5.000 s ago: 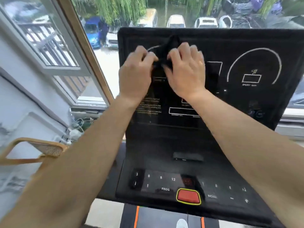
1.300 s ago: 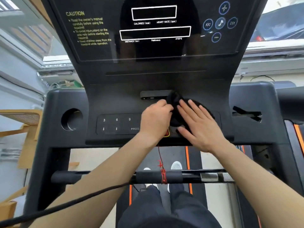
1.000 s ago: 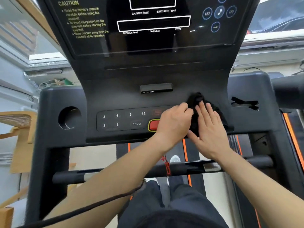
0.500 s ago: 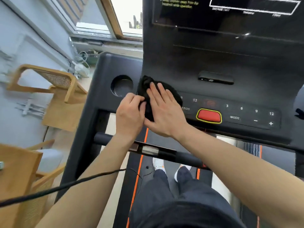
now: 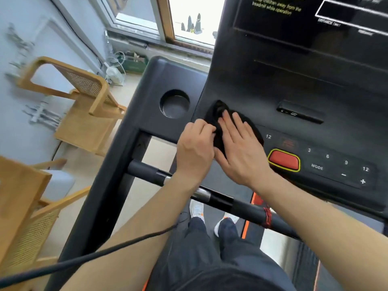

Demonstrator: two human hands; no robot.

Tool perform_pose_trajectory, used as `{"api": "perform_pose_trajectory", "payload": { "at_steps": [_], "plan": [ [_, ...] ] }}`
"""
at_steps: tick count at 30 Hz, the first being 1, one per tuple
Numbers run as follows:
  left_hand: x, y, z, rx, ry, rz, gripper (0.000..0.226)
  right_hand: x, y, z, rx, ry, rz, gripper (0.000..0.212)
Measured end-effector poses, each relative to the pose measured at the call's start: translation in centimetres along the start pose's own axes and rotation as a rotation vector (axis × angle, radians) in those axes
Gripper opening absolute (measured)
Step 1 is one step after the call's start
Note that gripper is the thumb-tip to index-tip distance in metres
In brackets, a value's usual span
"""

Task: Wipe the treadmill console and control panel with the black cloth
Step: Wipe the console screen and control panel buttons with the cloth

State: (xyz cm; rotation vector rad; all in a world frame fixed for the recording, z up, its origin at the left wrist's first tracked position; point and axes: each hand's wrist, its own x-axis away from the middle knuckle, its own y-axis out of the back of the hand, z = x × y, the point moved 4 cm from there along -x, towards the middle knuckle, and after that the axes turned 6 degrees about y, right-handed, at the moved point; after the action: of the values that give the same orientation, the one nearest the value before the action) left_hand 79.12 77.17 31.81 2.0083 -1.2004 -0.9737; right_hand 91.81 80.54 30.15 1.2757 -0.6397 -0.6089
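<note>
Hands have slid black cloth beside the cup holder.

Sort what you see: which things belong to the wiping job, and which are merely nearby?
Job: black cloth, left hand, right hand, control panel.
Nearby: wooden chair, cup holder, handlebar, window.

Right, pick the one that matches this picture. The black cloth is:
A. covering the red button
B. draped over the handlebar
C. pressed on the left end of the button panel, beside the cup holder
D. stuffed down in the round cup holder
C. Both the left hand and the right hand press the black cloth onto the panel's left end; the cup holder sits uncovered beside it and the red button shows in full.
</note>
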Motion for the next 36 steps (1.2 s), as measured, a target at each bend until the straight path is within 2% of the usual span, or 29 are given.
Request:
{"api": "perform_pose_trajectory", "payload": {
  "at_steps": [4,6,8,12,15,19,25,30,32,34,36],
  "plan": [
    [2.6,-1.2,-1.4,0.021,-0.333,0.121,0.010,6.0,-0.9,0.5,0.044,-0.159,-0.017,0.076],
    [3.0,-1.2,-0.8,0.022,-0.391,0.130,0.010,6.5,-1.1,1.0,0.049,-0.158,-0.009,0.078],
    [2.2,-0.6,0.4,0.002,-0.361,0.060,0.011,4.7,-1.0,1.5,0.035,-0.102,-0.009,0.081],
    [0.1,1.5,3.0,-0.084,-0.072,-0.131,0.008,-1.5,-0.6,3.2,-0.020,-0.046,-0.033,0.083],
    [-0.2,1.4,2.6,-0.111,0.024,-0.147,0.010,-0.5,-0.6,3.6,-0.013,-0.055,-0.017,0.080],
    [-1.8,0.1,1.0,-0.130,-0.020,-0.092,0.013,3.8,-0.4,2.1,0.044,0.016,0.053,0.080],
    [-2.7,-2.3,-3.1,-0.163,-0.083,-0.025,0.012,2.6,1.3,-2.8,0.004,-0.058,0.048,0.081],
    [0.3,-5.4,-8.7,-0.020,-0.358,0.157,0.009,10.4,1.9,-8.9,-0.019,-0.262,-0.005,0.076],
    [1.1,-5.8,-9.2,-0.005,-0.412,0.215,0.011,10.8,2.0,-9.1,-0.052,-0.356,-0.033,0.077],
    [0.8,-5.1,-7.9,-0.037,-0.383,0.194,0.011,9.1,1.9,-7.2,-0.067,-0.345,-0.052,0.078],
    [0.2,-3.7,-5.9,-0.091,-0.290,0.114,0.011,7.0,1.4,-4.9,-0.088,-0.251,-0.058,0.080]
  ]
}}
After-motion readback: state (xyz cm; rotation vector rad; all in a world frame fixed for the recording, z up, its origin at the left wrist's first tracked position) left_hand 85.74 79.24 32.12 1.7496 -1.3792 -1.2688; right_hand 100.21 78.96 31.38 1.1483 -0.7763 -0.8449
